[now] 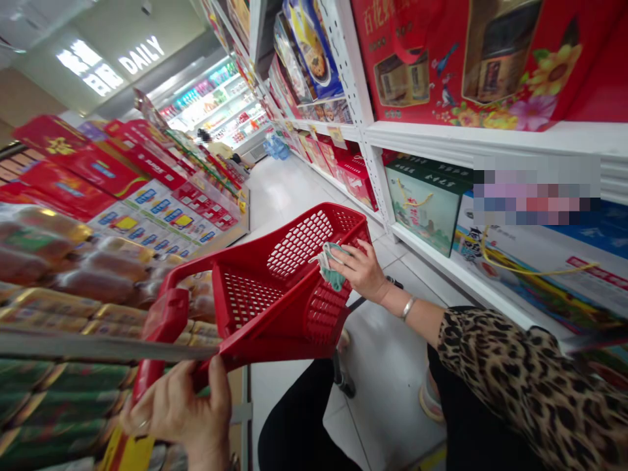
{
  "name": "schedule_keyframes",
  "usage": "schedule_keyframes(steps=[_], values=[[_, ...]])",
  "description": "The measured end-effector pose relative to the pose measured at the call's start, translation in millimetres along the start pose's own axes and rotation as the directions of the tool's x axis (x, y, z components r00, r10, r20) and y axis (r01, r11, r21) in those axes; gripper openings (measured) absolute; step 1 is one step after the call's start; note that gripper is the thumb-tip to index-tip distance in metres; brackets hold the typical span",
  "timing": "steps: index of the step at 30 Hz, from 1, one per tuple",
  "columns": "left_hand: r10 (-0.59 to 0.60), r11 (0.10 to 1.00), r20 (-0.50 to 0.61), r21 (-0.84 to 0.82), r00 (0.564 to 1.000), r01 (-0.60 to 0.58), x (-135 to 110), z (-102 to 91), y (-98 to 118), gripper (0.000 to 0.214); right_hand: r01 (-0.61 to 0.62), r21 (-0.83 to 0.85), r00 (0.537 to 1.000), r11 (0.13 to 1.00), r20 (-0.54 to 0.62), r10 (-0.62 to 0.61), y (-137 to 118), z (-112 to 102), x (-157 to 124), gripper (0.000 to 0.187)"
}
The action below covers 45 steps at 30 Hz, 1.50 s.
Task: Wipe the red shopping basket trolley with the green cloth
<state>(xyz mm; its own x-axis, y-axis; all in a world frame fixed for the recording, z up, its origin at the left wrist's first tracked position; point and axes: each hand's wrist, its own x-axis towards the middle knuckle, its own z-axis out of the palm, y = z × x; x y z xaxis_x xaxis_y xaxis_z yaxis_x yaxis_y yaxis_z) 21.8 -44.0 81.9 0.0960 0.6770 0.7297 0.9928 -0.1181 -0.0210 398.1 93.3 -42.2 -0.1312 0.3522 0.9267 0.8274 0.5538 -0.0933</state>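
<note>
My left hand is clamped round the handle of a red plastic shopping basket, which tilts up just past those fingers. Right hand in close, fingers together on a teal cloth, pressing it to the mesh right at my fingertips. Wiping's in hand, and this calls for a firm left grip, white shelving off beyond my right hand

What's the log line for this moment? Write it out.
left hand: grips red plastic basket | right hand: holds teal cloth against basket wall
</note>
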Motion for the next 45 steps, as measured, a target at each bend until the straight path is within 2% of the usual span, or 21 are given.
schedule_keyframes(steps=[2, 5, 10, 13, 17, 21, 25, 30, 35, 40, 45], values=[[0.031, 0.994, -0.143, 0.104, 0.989, -0.016, 3.4, 0.8, 15.5, 0.016, -0.021, 0.023, 1.000, 1.000, 0.007, 0.021, -7.8, -0.1, 0.3, 0.028], [0.062, 0.991, -0.206, 0.128, 0.977, -0.036, 6.3, 3.2, 32.1, 0.019, -0.001, 0.068, 1.000, 0.998, 0.001, 0.000, -28.7, -2.0, 3.0, 0.028], [0.006, 0.993, -0.199, 0.115, 0.980, 0.017, 8.3, 3.7, 46.9, 0.024, 0.086, 0.194, 0.995, 0.977, -0.059, -0.075, -78.4, -6.1, 13.6, 0.027], [0.075, 0.986, -0.200, 0.160, 0.977, -0.043, 10.6, 0.4, 57.2, 0.020, 0.096, 0.252, 0.995, 0.963, -0.063, -0.083, -102.2, -7.3, 20.7, 0.029], [0.138, 0.974, -0.196, 0.206, 0.971, -0.097, 12.8, -4.8, 70.5, 0.019, 0.047, 0.320, 0.999, 0.946, -0.029, -0.040, -121.1, -12.4, 29.7, 0.029], [0.065, 0.989, -0.163, 0.145, 0.985, -0.041, 11.8, -8.5, 80.7, 0.020, 0.049, 0.361, 0.999, 0.931, -0.004, -0.051, -139.7, -25.7, 39.6, 0.026], [-0.019, 0.999, -0.127, 0.034, 0.992, 0.023, 13.3, -18.7, 84.7, 0.021, 0.107, 0.378, 0.994, 0.920, -0.069, -0.087, -158.7, -39.0, 53.9, 0.025], [-0.154, 0.978, -0.218, -0.170, 0.964, 0.118, 23.8, -31.2, 68.1, 0.030, 0.148, 0.352, 0.989, 0.924, -0.080, -0.128, -166.5, -45.8, 78.3, 0.028], [-0.233, 0.948, -0.144, -0.254, 0.962, 0.192, 29.0, -17.1, 51.0, 0.038, 0.189, 0.336, 0.982, 0.923, -0.057, -0.181, -167.6, -45.6, 86.8, 0.030], [-0.246, 0.937, -0.167, -0.292, 0.955, 0.190, 25.2, -7.5, 58.3, 0.045, 0.228, 0.328, 0.974, 0.917, -0.087, -0.211, -166.4, -47.4, 91.6, 0.033], [-0.265, 0.948, -0.221, -0.240, 0.939, 0.211, 21.9, -1.5, 72.5, 0.043, 0.282, 0.284, 0.958, 0.916, -0.139, -0.252, -160.1, -56.5, 117.6, 0.035]])
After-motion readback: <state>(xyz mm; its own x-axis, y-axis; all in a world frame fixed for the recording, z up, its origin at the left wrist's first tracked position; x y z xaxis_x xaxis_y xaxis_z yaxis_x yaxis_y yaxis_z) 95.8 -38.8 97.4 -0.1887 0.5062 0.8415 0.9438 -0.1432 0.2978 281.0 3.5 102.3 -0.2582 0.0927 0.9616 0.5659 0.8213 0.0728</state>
